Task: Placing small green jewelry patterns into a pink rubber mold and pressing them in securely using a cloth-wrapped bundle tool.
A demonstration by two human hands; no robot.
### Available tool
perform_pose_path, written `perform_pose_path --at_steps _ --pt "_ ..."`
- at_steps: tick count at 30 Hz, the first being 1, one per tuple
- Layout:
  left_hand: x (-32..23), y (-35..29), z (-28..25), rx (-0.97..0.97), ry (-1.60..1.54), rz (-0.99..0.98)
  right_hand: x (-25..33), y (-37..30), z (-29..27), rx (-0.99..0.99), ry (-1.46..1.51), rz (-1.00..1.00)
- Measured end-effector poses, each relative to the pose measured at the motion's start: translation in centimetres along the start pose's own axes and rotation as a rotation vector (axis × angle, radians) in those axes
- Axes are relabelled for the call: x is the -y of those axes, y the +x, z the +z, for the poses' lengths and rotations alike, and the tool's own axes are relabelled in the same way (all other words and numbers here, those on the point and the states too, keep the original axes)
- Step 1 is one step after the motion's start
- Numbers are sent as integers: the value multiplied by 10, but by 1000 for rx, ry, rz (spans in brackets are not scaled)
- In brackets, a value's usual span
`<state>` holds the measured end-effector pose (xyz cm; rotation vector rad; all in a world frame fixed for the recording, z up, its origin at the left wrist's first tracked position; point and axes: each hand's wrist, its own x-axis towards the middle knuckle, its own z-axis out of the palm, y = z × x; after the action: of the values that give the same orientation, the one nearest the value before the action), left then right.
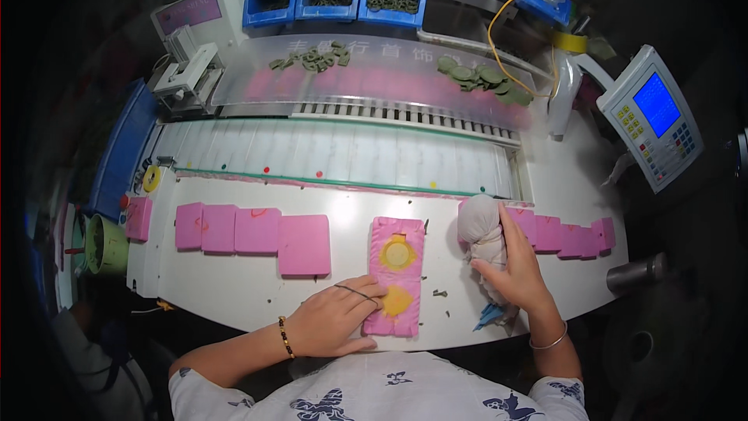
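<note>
"What could go wrong?"

"Loose crumbs [440,293] right of the mold [398,277] could foul its face if the pouch [478,222] drags them across; a knock could skew it (only the left hand [331,320] touches it)."

"The fingers?"

"Left hand: loosely extended at the mold's left edge; cannot tell whether they pinch. Right hand [520,269]: closed around the pouch, right of the mold, which lies on the desk [234,281]."
</note>
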<state>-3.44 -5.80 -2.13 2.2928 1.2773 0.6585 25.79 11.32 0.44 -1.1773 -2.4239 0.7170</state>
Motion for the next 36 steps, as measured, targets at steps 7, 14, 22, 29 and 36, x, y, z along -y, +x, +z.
perform_pose_path --at_steps 7,14,22,29,36 --pt "-4 -5 17 -100 42 -58 48 9 0 -205 -261 -283" --pt "-5 -9 22 -173 42 -27 84 8 34 -221 -640 -614" --pt "-9 -9 22 -196 84 -40 65 18 48 -62 -551 -662" --pt "-9 -9 23 -220 60 -36 94 23 -1 -142 -307 -560" --pt "-7 -7 29 -261 73 3 79 11 53 -112 -448 -653"
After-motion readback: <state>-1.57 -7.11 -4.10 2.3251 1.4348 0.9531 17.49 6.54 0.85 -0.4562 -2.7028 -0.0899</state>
